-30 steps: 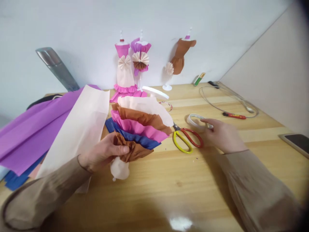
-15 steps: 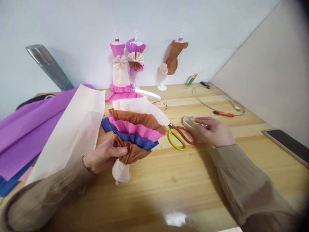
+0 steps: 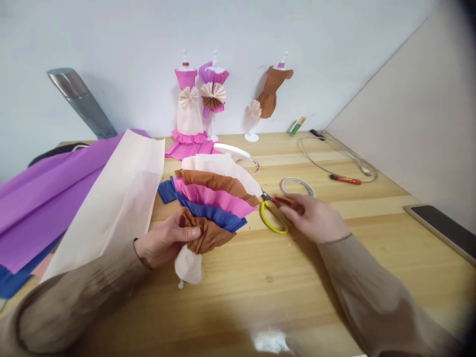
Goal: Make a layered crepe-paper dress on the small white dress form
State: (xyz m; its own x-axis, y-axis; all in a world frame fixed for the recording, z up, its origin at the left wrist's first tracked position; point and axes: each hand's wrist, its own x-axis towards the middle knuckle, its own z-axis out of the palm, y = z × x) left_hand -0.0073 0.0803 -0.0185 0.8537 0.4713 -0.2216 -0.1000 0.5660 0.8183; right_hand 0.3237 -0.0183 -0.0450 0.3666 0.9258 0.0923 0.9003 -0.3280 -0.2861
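My left hand (image 3: 163, 240) pinches the ruffled dress (image 3: 213, 198), my right hand (image 3: 316, 218) at the scissors (image 3: 266, 197), grip unclear, table (image 3: 267, 277) room between them, phone (image 3: 442, 225) near its right edge

Left of centre, the left hand (image 3: 163, 241) is held pinched; right of centre, the right hand (image 3: 318, 218) is curled. Both forearms (image 3: 87, 292) are angled inward.

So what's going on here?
A person's left hand holds a layered, ruffled paper dress in cream, brown, pink and blue. The right hand is at metal scissors with yellow and red handles, partly covering the red one; its grip isn't clear. A white ring lies beyond. Small paper-dressed mannequins stand by the wall.
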